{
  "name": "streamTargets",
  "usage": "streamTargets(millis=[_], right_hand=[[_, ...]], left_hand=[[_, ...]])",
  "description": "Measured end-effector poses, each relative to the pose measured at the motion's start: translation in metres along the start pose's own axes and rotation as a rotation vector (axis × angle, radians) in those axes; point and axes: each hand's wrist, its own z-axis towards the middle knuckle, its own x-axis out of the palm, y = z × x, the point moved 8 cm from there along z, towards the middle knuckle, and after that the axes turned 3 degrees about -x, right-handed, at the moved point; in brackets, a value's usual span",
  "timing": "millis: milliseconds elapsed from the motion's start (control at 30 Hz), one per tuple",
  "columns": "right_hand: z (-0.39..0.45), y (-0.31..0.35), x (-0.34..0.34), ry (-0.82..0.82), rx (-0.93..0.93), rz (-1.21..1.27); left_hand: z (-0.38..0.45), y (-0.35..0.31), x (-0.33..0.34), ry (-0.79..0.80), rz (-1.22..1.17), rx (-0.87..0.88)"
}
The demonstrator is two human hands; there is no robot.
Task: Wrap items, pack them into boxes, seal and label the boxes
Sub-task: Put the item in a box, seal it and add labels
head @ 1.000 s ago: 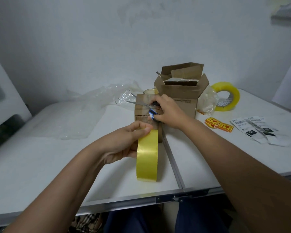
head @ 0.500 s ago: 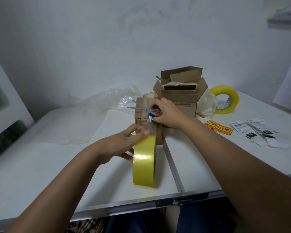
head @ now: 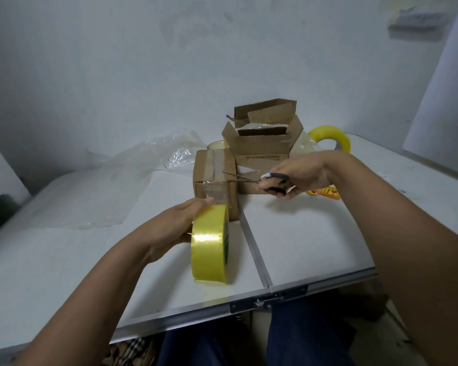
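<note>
A small closed cardboard box (head: 213,175) stands mid-table with clear tape across its top and front. Just in front of it stands a roll of yellow tape (head: 210,247) on edge, held by my left hand (head: 173,224) with the fingers lying along its top. A strip of tape runs from the roll up to the box. My right hand (head: 296,178) grips scissors (head: 262,179) to the right of the box, blades pointing left at its top edge.
An open cardboard box (head: 262,138) stands behind, with a second yellow tape roll (head: 331,137) to its right. Clear plastic wrap (head: 132,175) lies at the left. Red stickers (head: 325,192) peek out past my right hand. A seam (head: 254,249) splits the white table.
My right hand has drawn the scissors away to the right of the box. The tape roll has tilted slightly in my left hand, staying in front of the box.
</note>
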Motion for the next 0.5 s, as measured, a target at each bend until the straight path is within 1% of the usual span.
streamTargets(millis=[133,200,500], right_hand=[[-0.009,-0.016,-0.001,0.039,0.091,-0.057],[-0.003,-0.019,0.006,0.059,0.108,-0.055],[0.029,-0.002,0.031,0.105,0.002,-0.059]], left_hand=[[-0.002,0.004,-0.002,0.001,0.018,0.002],[-0.004,0.006,-0.003,0.0,0.025,0.008],[-0.004,0.006,-0.003,-0.005,0.041,0.005]])
